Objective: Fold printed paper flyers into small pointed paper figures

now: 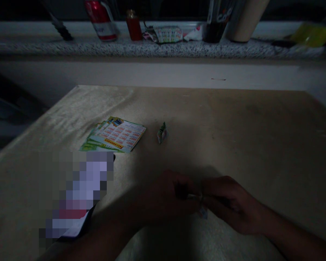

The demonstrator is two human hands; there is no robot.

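Observation:
My left hand (174, 194) and my right hand (233, 204) meet low over the table, in deep shadow. Fingers of both are closed on a small folded piece of printed paper (203, 212); a pale edge and a bluish corner of it show between them, the rest is covered. Beyond the hands, a small folded paper piece (162, 133) with green and printed sides stands by itself on the table. To its left lies a fanned stack of printed cards (122, 133) with grids of small text.
A phone (84, 195) with a lit, pixelated screen lies left of my hands on the pale table (247, 127). Behind, a speckled sill (163, 49) carries a red can (101, 21), a small red bottle (134, 27), a crumpled wrapper (168, 34) and a dark bottle (217, 21).

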